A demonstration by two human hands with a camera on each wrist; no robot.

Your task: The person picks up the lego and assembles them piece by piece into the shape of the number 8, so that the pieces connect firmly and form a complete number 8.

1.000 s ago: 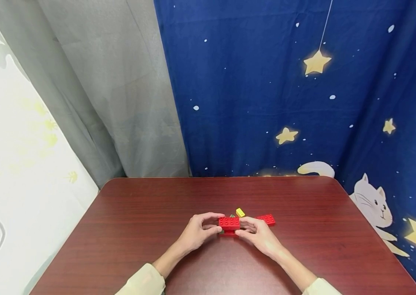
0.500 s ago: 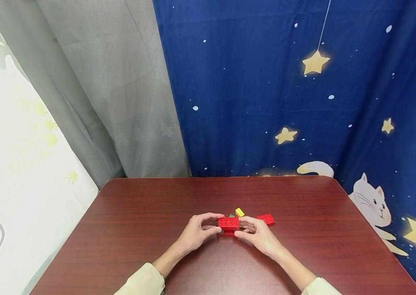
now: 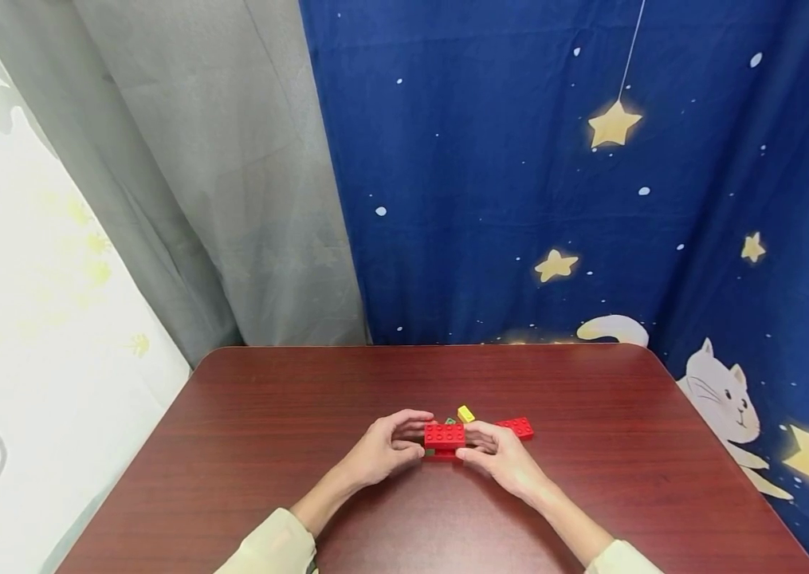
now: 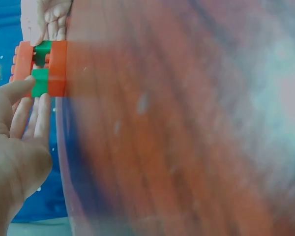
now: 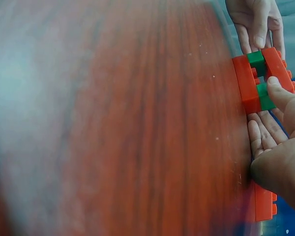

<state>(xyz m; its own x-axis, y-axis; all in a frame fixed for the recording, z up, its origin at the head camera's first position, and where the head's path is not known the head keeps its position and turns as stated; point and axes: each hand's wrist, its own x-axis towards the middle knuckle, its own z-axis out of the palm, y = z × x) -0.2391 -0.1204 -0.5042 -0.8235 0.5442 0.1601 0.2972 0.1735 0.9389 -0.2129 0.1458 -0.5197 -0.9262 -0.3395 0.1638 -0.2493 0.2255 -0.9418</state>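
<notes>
A stack of toy building bricks stands on the table between the hands: a red top brick [image 3: 445, 435], two green bricks [image 4: 40, 82] with a gap between them, and a red bottom brick [image 5: 247, 83]. The right hand [image 3: 508, 458] grips the top brick's right end, its thumb on the near side and fingers behind. At the left end, the left hand [image 3: 384, 453] is spread around the stack; its thumb tip sits slightly off the bricks in the head view. Its fingers look fairly straight in the left wrist view. The far side of the stack is hidden.
Behind the stack lie a yellow brick [image 3: 465, 414] and a partly hidden green brick [image 3: 450, 421]. Another red brick [image 3: 517, 428] lies beyond the right hand. The brown table [image 3: 289, 399] ends at a blue starry curtain [image 3: 461, 199] and a grey curtain [image 3: 246, 199].
The left hand has loosened and drawn back slightly to the left, its thumb coming off the stack. The right hand and the bricks have stayed in place.
</notes>
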